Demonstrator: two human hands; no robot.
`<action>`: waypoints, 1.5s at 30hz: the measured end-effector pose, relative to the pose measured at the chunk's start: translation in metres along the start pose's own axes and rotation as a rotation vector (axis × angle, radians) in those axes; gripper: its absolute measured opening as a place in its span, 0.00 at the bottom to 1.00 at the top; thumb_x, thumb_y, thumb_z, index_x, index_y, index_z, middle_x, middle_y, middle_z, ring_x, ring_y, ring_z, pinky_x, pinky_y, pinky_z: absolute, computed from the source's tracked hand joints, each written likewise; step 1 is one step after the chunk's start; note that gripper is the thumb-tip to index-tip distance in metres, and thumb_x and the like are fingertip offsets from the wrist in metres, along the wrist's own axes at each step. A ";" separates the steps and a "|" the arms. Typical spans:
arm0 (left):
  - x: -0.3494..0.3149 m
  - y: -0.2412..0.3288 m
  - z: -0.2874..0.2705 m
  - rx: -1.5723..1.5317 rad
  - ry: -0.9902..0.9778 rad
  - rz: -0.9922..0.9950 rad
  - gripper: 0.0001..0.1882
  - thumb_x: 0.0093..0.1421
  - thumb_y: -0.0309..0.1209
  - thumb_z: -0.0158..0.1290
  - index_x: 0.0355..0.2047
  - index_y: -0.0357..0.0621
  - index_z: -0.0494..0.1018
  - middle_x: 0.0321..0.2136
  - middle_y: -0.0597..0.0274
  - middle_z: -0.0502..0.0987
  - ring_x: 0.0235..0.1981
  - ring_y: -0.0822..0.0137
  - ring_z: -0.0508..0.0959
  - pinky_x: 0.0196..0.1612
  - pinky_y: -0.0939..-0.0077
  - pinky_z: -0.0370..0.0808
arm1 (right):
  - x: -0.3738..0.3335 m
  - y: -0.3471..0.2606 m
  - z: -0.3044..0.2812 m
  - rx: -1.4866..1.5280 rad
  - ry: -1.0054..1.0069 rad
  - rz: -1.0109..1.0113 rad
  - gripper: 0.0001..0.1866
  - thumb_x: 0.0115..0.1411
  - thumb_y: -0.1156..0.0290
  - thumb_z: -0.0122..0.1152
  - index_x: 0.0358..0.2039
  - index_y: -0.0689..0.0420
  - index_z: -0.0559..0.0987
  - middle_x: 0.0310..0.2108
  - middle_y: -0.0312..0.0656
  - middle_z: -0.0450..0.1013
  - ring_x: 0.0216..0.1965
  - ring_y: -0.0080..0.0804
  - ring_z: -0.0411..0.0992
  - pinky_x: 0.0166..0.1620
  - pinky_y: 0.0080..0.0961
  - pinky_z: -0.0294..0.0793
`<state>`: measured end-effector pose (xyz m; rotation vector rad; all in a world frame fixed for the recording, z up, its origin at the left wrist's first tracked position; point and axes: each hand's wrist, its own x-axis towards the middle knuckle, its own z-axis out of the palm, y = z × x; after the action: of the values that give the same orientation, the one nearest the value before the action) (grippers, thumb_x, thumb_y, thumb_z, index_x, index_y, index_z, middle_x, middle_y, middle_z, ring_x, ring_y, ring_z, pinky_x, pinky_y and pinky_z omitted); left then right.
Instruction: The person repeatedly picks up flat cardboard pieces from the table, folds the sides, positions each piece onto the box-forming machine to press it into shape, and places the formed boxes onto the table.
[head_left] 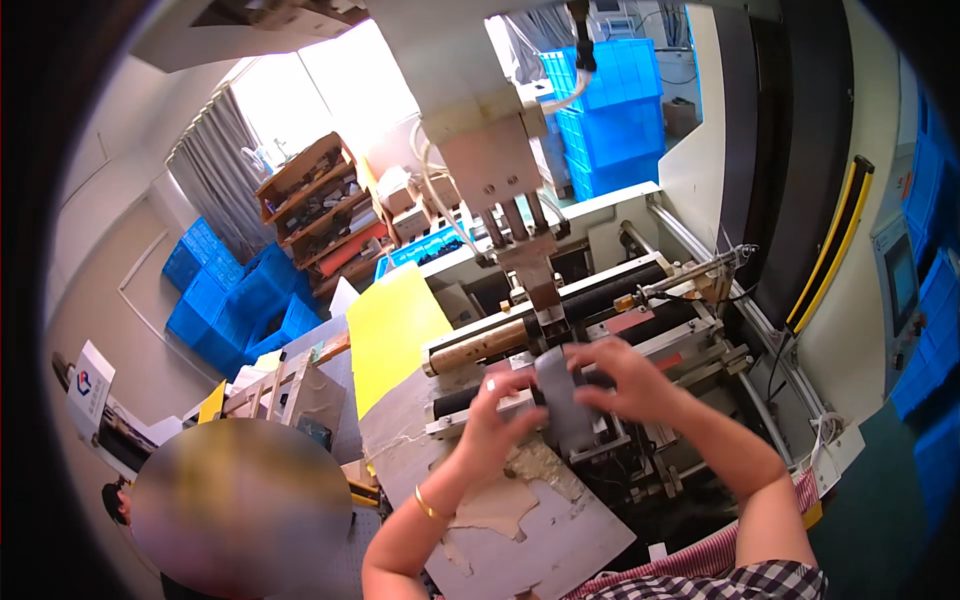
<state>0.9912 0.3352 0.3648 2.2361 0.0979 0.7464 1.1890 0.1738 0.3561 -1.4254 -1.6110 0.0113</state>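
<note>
A grey oblong piece with a rounded end (566, 400) is between my two hands, below the metal head of a machine (535, 275). The piece is slightly blurred, and its exact kind does not show. My left hand (497, 420), a gold bangle on its wrist, has its curved finger and thumb tips at the piece's left edge. From the other side, my right hand (630, 382) grips the upper right of the piece with bent fingers. Some fingertips are hidden. Machine rollers (485, 347) lie just beyond my hands.
A grey board (560, 535) with torn tan scraps (500, 505) lies below my left hand. Beyond it is a yellow sheet (395, 330). Metal rails (770, 420) and a control panel (895, 275) stand right. Blue crates (610, 125) are stacked behind; a blurred round area covers the lower left.
</note>
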 end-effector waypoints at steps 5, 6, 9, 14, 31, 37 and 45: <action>0.108 -0.082 -0.011 -0.238 0.075 -0.116 0.35 0.51 0.24 0.65 0.59 0.47 0.64 0.37 0.63 0.77 0.39 0.74 0.77 0.42 0.78 0.75 | 0.088 0.117 0.002 0.585 -0.115 0.385 0.31 0.59 0.72 0.65 0.60 0.64 0.64 0.42 0.43 0.76 0.43 0.25 0.73 0.49 0.25 0.73; 0.122 -0.089 -0.018 -0.181 0.083 -0.098 0.37 0.50 0.26 0.67 0.60 0.47 0.63 0.36 0.61 0.78 0.40 0.71 0.77 0.43 0.74 0.75 | 0.104 0.116 -0.004 0.503 -0.098 0.301 0.33 0.56 0.71 0.68 0.60 0.61 0.65 0.41 0.42 0.77 0.42 0.25 0.74 0.48 0.25 0.73; 0.155 -0.082 -0.026 0.076 0.086 0.015 0.39 0.48 0.27 0.68 0.60 0.46 0.62 0.37 0.59 0.79 0.40 0.66 0.78 0.44 0.71 0.75 | 0.130 0.108 -0.026 0.332 -0.032 0.257 0.34 0.53 0.71 0.70 0.60 0.58 0.67 0.41 0.42 0.78 0.40 0.24 0.74 0.47 0.25 0.74; 0.169 -0.075 -0.023 0.167 0.043 0.117 0.44 0.47 0.29 0.69 0.63 0.46 0.59 0.40 0.54 0.80 0.41 0.58 0.79 0.48 0.66 0.74 | 0.132 0.102 -0.034 0.226 -0.020 0.149 0.34 0.52 0.72 0.71 0.60 0.56 0.68 0.42 0.43 0.78 0.37 0.24 0.75 0.45 0.25 0.75; -0.459 -0.031 -0.165 0.092 0.917 -0.718 0.08 0.63 0.30 0.55 0.33 0.38 0.79 0.27 0.64 0.81 0.30 0.76 0.78 0.36 0.79 0.76 | -0.143 -0.207 0.210 0.835 -0.816 0.546 0.12 0.62 0.75 0.56 0.45 0.65 0.79 0.37 0.43 0.80 0.41 0.27 0.77 0.48 0.23 0.74; -0.960 0.077 -0.111 0.715 1.554 -1.779 0.10 0.54 0.32 0.51 0.30 0.41 0.80 0.28 0.45 0.80 0.34 0.46 0.81 0.36 0.56 0.75 | -0.106 -0.318 0.320 0.790 -1.181 0.311 0.14 0.62 0.74 0.58 0.47 0.65 0.78 0.41 0.43 0.80 0.43 0.27 0.77 0.48 0.23 0.74; -1.032 0.235 -0.106 0.648 1.594 -2.515 0.22 0.55 0.24 0.58 0.51 0.45 0.71 0.53 0.42 0.69 0.52 0.43 0.72 0.53 0.59 0.74 | -0.081 -0.433 0.451 0.571 -1.508 -0.228 0.17 0.62 0.67 0.60 0.50 0.58 0.77 0.42 0.43 0.78 0.44 0.39 0.77 0.47 0.30 0.75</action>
<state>0.0452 -0.0615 0.0853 -0.1885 2.9959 0.4534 0.5628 0.2201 0.3009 -0.6437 -2.5578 1.5877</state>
